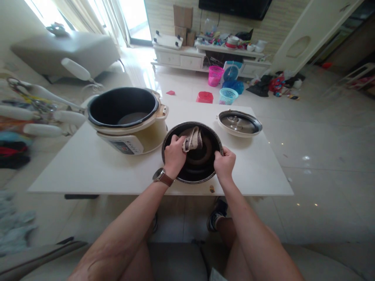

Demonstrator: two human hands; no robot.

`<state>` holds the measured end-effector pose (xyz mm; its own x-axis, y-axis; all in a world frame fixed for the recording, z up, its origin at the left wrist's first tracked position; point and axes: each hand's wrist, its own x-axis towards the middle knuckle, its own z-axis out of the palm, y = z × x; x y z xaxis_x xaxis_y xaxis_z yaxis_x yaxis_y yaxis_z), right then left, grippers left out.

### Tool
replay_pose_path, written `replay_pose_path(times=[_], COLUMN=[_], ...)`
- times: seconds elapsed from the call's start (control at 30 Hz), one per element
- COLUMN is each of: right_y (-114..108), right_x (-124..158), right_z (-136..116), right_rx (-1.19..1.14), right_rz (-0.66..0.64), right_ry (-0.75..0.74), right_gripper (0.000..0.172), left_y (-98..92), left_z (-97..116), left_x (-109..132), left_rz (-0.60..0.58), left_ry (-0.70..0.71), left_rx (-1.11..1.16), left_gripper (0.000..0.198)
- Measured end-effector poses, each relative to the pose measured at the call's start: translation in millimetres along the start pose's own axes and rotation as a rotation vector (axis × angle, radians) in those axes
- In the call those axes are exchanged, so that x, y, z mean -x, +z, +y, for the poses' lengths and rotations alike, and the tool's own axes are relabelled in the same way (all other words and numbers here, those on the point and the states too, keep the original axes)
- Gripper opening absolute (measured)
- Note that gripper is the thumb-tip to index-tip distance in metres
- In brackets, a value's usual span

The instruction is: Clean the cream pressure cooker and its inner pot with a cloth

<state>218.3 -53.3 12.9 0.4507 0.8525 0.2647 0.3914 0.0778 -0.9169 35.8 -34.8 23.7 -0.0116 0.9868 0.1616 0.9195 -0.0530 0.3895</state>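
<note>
A round black inner pot (205, 171) sits on the white table (88, 168) right in front of me. My left hand (174, 155), with a brown-strapped watch on the wrist, is closed on a crumpled grey-brown cloth (193, 139) inside the pot. My right hand (225, 162) grips the pot's right rim, fingers curled over the edge. To the left stands the cream rice cooker body (129, 117), lid off, its dark cavity showing. A round metal lid (240, 123) with a knob lies on the table to the right.
White-handled utensils and scissors (35, 113) stick out at the table's left. Pink, red and blue plastic baskets (222, 91) sit on the glossy floor beyond. A cluttered low TV cabinet (202, 54) stands at the back. My knees and a sandal (216, 216) show below the table edge.
</note>
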Motion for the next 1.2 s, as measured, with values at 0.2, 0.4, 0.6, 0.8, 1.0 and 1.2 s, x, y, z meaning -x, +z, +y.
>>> replay_pose_path(times=[0.2, 0.4, 0.6, 0.8, 1.0, 1.2], right_y=[3, 2, -2, -2, -1, 1], right_x=[5, 1, -5, -8, -8, -7], right_z=[-6, -1, 5, 6, 7, 4], right_rx=[-0.007, 0.007, 0.068, 0.108, 0.139, 0.124], right_rz=[-0.002, 0.040, 0.078, 0.078, 0.087, 0.098], right_ry=[0.000, 0.041, 0.048, 0.039, 0.038, 0.053], right_gripper=[0.033, 0.036, 0.037, 0.038, 0.037, 0.039], left_y=[23.6, 31.5, 18.2, 10.9, 8.1, 18.8], left_z=[11, 21, 18, 7, 2, 10], left_x=[2, 14, 15, 12, 11, 14], left_rz=[-0.140, -0.359, -0.573, -0.555, -0.601, -0.553], left_ry=[0.107, 0.384, 0.399, 0.280, 0.362, 0.354], left_rx=[0.050, 0.065, -0.042, -0.168, -0.011, 0.615], left_gripper=[0.058, 0.057, 0.040, 0.037, 0.040, 0.032])
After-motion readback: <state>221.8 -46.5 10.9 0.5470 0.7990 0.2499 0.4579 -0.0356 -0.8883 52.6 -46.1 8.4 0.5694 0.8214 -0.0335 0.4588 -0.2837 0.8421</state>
